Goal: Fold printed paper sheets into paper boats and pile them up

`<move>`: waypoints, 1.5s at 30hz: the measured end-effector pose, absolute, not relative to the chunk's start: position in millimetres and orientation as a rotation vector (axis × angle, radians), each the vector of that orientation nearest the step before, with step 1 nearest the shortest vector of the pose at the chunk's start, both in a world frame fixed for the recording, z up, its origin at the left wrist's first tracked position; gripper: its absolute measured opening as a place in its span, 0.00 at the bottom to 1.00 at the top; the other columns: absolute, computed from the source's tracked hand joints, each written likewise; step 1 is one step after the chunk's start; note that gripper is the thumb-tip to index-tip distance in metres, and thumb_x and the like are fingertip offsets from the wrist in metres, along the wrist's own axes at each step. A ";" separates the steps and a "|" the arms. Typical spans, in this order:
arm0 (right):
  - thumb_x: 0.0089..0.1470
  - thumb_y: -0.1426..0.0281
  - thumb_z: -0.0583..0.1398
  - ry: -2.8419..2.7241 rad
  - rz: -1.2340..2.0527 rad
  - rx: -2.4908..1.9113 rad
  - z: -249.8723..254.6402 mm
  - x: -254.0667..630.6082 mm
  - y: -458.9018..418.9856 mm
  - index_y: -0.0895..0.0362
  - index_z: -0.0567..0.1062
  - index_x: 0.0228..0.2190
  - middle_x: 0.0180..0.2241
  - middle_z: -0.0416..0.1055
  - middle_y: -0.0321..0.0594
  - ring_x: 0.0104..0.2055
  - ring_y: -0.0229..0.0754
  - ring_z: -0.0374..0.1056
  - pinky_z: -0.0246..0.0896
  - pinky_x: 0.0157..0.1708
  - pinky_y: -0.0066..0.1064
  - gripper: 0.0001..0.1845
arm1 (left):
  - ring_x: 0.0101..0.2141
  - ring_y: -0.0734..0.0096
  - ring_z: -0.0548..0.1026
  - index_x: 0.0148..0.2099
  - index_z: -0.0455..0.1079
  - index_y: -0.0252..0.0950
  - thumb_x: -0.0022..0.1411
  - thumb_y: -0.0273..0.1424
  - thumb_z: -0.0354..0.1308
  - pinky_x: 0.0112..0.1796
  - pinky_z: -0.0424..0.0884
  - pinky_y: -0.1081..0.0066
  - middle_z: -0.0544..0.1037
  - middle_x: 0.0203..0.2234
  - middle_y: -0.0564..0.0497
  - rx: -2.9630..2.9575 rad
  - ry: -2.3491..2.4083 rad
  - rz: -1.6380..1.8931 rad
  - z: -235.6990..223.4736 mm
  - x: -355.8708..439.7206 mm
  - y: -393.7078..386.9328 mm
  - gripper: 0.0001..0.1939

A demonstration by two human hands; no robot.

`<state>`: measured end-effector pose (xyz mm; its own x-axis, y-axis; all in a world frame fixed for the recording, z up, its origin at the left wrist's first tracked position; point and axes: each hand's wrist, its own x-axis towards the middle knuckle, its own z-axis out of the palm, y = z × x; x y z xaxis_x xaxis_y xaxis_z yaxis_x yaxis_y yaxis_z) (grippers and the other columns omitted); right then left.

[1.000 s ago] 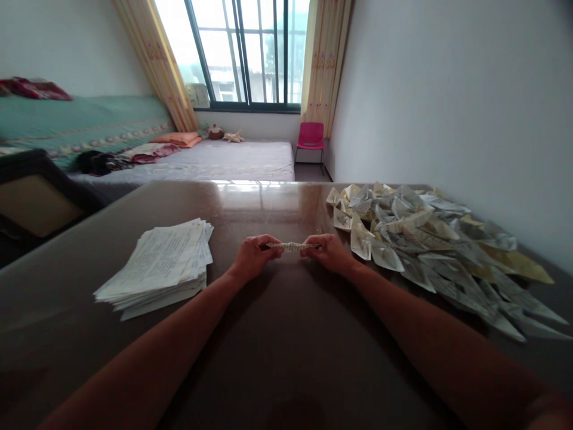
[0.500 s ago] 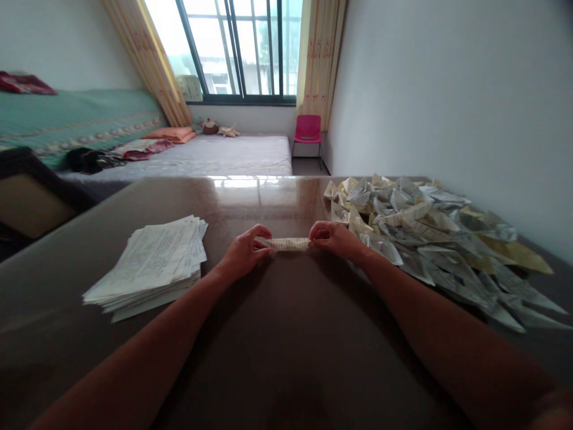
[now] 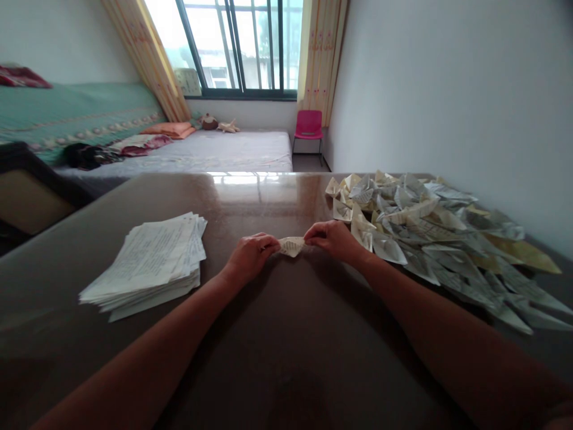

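Observation:
A small folded piece of printed paper [image 3: 292,245] is stretched between my two hands above the brown table [image 3: 286,334]. My left hand [image 3: 254,254] pinches its left end between thumb and fingers. At the other end, my right hand [image 3: 329,236] grips the paper in a pinch. The lower edge of the paper comes to a blunt point in the middle, and printed lines show on its face. Its two ends are hidden by my fingertips.
A stack of printed sheets [image 3: 147,257] lies left of my hands. On the right spreads a large heap of folded paper boats [image 3: 416,221], close to my right forearm. Beyond the table's far edge are a bed [image 3: 242,149] and a pink chair [image 3: 308,125].
The paper was a flat, narrow strip between my hands and now bulges down to a point. My left fingers have closed from a looser hold, and the hands are slightly nearer each other.

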<state>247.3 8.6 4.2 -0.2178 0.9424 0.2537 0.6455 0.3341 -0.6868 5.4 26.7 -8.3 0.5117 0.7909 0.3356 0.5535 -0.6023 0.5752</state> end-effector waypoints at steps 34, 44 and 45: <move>0.56 0.62 0.60 -2.435 -0.012 -1.547 23.4 219.3 -14.5 0.50 0.79 0.33 0.38 0.75 0.36 0.45 0.45 0.61 0.49 0.41 0.38 0.09 | 0.30 0.66 0.76 0.40 0.72 0.42 0.62 0.42 0.49 0.32 0.68 0.71 0.79 0.32 0.53 2.533 1.106 0.553 -13.1 2.2 33.4 0.14; 0.57 0.58 0.58 -2.177 -0.016 -1.683 28.7 226.1 -13.4 0.50 0.80 0.35 0.37 0.75 0.37 0.42 0.43 0.65 0.53 0.38 0.31 0.13 | 0.32 0.64 0.78 0.59 0.59 0.37 0.57 0.53 0.51 0.30 0.75 0.67 0.76 0.48 0.43 2.072 1.036 0.790 -14.6 5.3 43.2 0.34; 0.56 0.58 0.58 -2.170 -0.020 -1.695 33.3 227.5 -13.6 0.50 0.80 0.35 0.36 0.75 0.37 0.41 0.42 0.66 0.53 0.36 0.30 0.13 | 0.33 0.63 0.78 0.57 0.61 0.37 0.56 0.54 0.51 0.30 0.75 0.68 0.76 0.48 0.43 2.067 1.041 0.777 -14.3 4.6 44.3 0.34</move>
<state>227.5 -13.6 33.3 -0.1964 0.9312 0.3070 0.9368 0.2706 -0.2216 4.6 44.3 -14.3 0.5005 0.8421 0.2009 0.4322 -0.4440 0.7849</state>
